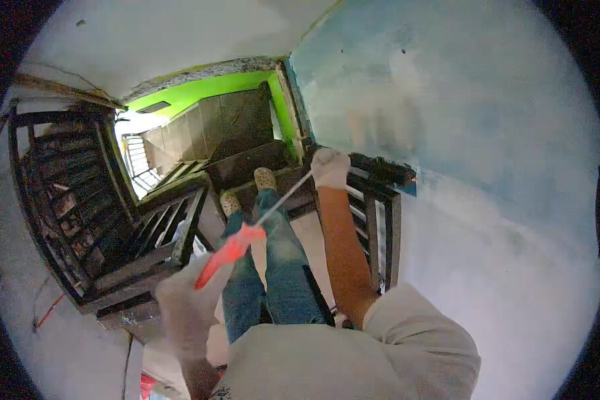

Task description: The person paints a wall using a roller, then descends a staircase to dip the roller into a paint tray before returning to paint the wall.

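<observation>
My right hand (330,168), in a white glove, is closed around the upper end of a thin grey rod (281,202), close to the dark wooden railing by the wall. The rod slants down left to a bright red part (230,255), wider near the rod and tapering at its lower end. My left hand (183,283), also in a pale glove, is smeared by motion and overlaps the red part; its fingers do not show clearly. I cannot tell whether the left hand grips the red part.
Below me are my jeans (277,260) and patterned shoes (265,179). A dark slatted wooden railing (391,233) stands by the blue-white wall (487,200) at right. Another dark slatted frame (60,200) is at left. Ahead, a green-edged opening shows brown panels (227,127).
</observation>
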`<action>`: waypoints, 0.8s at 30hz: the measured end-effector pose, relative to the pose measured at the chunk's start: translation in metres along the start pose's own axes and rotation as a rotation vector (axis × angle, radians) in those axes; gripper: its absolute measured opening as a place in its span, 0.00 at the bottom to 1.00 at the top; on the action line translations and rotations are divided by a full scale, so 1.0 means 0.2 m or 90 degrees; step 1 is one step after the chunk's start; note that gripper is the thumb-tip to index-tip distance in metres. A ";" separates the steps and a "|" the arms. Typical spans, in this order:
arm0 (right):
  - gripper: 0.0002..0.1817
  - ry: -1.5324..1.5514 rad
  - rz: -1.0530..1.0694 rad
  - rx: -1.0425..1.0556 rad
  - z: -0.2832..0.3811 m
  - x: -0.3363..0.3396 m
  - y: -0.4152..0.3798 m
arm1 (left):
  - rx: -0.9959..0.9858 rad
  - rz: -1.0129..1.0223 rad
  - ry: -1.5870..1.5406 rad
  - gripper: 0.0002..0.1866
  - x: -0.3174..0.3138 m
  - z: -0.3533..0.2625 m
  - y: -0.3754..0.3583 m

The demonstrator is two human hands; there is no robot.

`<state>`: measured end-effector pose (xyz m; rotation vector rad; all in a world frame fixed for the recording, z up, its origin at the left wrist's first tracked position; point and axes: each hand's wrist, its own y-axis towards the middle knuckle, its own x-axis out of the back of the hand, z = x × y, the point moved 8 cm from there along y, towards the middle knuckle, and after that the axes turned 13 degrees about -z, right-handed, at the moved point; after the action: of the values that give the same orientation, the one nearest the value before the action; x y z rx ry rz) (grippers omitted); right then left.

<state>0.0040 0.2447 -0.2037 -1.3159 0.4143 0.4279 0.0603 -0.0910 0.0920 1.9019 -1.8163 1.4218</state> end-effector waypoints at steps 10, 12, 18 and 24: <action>0.15 0.105 -0.028 0.194 0.21 -0.28 -0.23 | -0.024 -0.024 -0.084 0.13 0.08 -0.09 0.14; 0.17 0.141 0.038 0.179 0.23 -0.39 -0.42 | -0.047 -0.037 -0.104 0.14 0.17 -0.09 0.11; 0.20 0.198 0.071 0.178 0.29 -0.68 -1.01 | -0.024 -0.027 -0.179 0.13 0.40 -0.04 0.00; 0.20 0.175 0.284 0.240 0.35 -0.81 -1.36 | 0.020 0.051 -0.243 0.11 0.43 0.01 -0.17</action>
<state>0.0108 0.2483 0.1201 -0.9101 0.9799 0.5096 0.0743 -0.1433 0.1672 2.2664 -2.0586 1.1757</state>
